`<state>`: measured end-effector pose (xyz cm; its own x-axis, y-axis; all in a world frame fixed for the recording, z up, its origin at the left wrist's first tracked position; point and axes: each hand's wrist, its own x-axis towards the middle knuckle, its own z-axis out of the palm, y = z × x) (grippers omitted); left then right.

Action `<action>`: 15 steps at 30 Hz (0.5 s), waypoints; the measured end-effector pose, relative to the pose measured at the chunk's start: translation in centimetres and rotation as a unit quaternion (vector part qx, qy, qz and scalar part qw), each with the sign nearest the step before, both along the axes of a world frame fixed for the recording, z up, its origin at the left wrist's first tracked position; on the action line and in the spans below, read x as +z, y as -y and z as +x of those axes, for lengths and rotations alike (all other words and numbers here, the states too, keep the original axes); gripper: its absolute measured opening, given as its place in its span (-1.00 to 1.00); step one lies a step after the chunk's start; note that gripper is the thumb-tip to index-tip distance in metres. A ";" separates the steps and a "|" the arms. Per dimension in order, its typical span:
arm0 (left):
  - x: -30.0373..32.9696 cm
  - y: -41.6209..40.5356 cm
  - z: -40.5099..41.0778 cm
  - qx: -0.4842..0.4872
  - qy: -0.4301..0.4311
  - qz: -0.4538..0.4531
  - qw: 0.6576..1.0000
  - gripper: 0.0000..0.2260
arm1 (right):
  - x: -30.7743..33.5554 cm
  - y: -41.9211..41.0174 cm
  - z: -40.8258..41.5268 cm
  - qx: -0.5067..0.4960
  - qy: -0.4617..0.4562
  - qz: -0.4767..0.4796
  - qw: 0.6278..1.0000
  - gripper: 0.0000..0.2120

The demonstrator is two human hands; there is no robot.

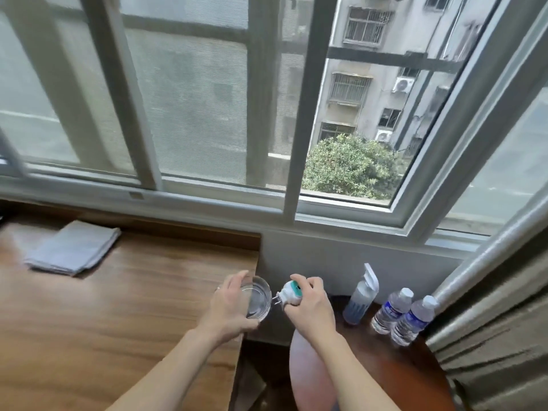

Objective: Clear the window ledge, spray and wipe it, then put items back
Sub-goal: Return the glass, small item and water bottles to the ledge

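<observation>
Ledge (341, 216) below the sliding window ran pale and bare along the wall, and both of the person's hands were busy just beneath it. Left hand (229, 310) curled round a clear glass bowl (258, 301), thumb and fingers hooked over its rim, holding it at the far right corner of the wooden counter (118, 307). Right hand (308, 305) gripped a small white-and-teal plug-in device (290, 293), its two metal prongs pointing left, almost touching the bowl. A folded grey cloth (72, 247) lay well off to the left on the counter, near the window. To the right, on a darker round table (394, 369), a spray bottle (360, 298) stood close to the wall, and just beside it two small water bottles (401, 314) stood touching each other, hard against the curtain (498, 336). A pinkish rounded shape sat between the forearms, low down; I couldn't tell what it was.
</observation>
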<state>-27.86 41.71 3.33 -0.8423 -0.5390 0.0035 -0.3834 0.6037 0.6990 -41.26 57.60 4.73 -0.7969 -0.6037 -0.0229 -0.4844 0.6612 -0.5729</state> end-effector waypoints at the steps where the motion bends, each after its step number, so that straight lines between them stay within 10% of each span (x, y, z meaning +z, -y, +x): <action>1: 0.4 1.2 1.7 0.009 -0.002 0.000 1.000 -0.01 | 0.2 1.4 1.4 0.006 -0.001 -0.005 1.000 -0.49; 15: 2.0 15.7 19.6 0.153 0.001 -0.007 0.988 -0.03 | 0.8 19.2 15.3 0.127 0.020 -0.055 0.990 -0.45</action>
